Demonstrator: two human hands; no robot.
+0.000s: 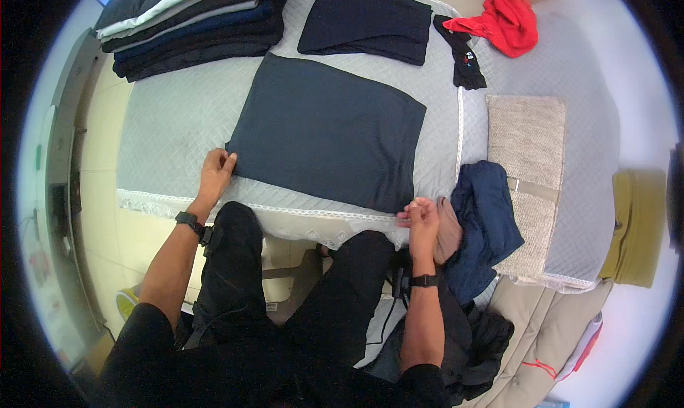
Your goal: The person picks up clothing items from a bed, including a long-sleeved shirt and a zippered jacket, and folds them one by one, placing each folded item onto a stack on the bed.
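A dark grey folded garment (pixel 328 130) lies flat in front of me on the quilted light grey cover (pixel 178 123). My left hand (pixel 216 173) pinches its near left corner between thumb and fingers. At the near right corner, my right hand (pixel 420 214) has its fingertips closed on the edge, slightly blurred. The garment's exact kind cannot be made out. Beyond it lies a black folded garment (pixel 365 23), apart from both hands. A brownish cloth (pixel 447 230) and a crumpled navy garment (pixel 484 226) sit just right of my right hand.
A stack of folded dark clothes (pixel 206 37) stands at the far left. Red cloth (pixel 509 19) and a small black cloth (pixel 467 62) lie at the far right. A beige woven cushion (pixel 524 137) rests on the right, with an olive cushion (pixel 638 226) beyond. Dark clothes (pixel 463 351) are heaped beside me.
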